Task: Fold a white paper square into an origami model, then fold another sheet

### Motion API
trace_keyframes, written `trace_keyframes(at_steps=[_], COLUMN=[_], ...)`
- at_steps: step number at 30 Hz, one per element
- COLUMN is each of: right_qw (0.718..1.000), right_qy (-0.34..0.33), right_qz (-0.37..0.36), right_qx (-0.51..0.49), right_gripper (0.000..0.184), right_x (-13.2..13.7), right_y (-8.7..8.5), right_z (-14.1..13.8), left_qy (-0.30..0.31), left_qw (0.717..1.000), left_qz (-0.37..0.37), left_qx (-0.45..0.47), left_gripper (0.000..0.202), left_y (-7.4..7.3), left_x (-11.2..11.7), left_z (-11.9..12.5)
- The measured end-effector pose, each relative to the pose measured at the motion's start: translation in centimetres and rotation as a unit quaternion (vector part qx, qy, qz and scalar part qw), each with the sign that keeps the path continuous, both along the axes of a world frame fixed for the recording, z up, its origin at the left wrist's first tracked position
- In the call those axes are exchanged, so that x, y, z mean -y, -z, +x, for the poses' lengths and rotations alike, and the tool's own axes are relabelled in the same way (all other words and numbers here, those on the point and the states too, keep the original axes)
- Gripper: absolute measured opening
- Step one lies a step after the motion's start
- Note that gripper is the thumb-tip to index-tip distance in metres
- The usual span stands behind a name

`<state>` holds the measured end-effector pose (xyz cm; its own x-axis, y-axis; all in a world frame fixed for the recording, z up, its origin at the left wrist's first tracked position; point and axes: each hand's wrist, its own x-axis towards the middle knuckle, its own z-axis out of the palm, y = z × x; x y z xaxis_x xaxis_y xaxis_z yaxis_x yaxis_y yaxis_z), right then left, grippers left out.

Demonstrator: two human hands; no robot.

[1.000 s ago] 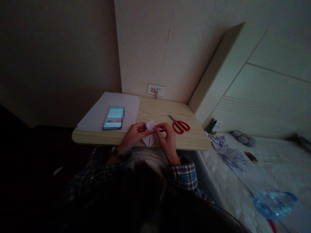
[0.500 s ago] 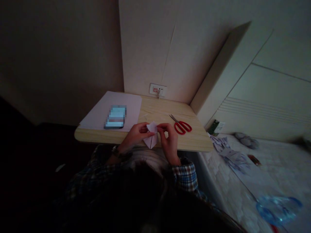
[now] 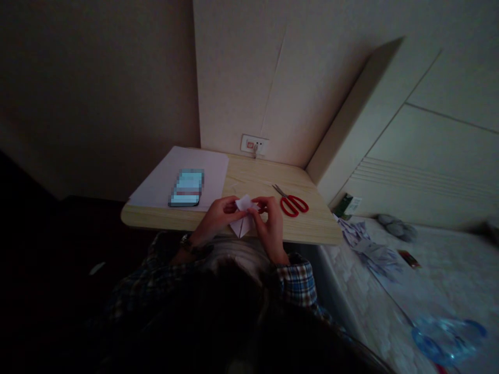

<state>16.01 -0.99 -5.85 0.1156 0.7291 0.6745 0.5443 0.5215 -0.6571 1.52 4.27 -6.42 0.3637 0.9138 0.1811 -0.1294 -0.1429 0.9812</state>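
A small piece of folded white paper (image 3: 242,224) is held between my two hands above the front edge of the wooden table (image 3: 257,174). It tapers to a point toward me, with a dark slit down its middle. My left hand (image 3: 218,214) pinches its left side, thumb across the paper. On the right side, my right hand (image 3: 270,223) grips the paper's upper flap between thumb and fingers. Red-handled scissors (image 3: 290,202) lie to the right of my right hand, blades pointing away to the upper left.
A phone (image 3: 187,188) with a lit, blurred screen rests on white paper sheets (image 3: 159,179) at the table's left. A wall socket (image 3: 254,145) sits behind. To the right, the mattress (image 3: 362,306) carries crumpled papers (image 3: 376,257) and a blue transparent plastic item (image 3: 448,340).
My right thumb has moved inward and left across the folded paper, and its upper flap has shifted shape. The left hand stays nearly in place.
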Motion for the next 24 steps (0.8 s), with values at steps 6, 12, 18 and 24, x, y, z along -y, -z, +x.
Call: trace_keyframes(at_steps=[6,12,18,24], right_qw=[0.999,0.996,0.995,0.996], right_qy=[0.009,-0.005,-0.009,-0.011], right_qz=[-0.01,-0.028,-0.016,-0.011], right_qx=[-0.035,-0.086,-0.096,-0.091], right_gripper=[0.003,0.004,0.002,0.011], right_x=[-0.01,0.02,0.24,0.35], right_y=[0.15,0.38,0.28,0.16], right_z=[-0.02,-0.14,-0.19,-0.1], left_qy=[0.004,0.009,-0.005,-0.014], left_qw=[0.999,0.999,0.999,1.0], left_qz=[0.011,0.028,0.023,-0.005], left_qx=[-0.03,-0.037,-0.042,0.008], left_gripper=[0.048,0.042,0.043,0.04], left_y=[-0.13,0.08,-0.23,-0.26], left_x=[-0.14,-0.16,0.04,0.18], left_z=[-0.02,-0.08,-0.05,-0.01])
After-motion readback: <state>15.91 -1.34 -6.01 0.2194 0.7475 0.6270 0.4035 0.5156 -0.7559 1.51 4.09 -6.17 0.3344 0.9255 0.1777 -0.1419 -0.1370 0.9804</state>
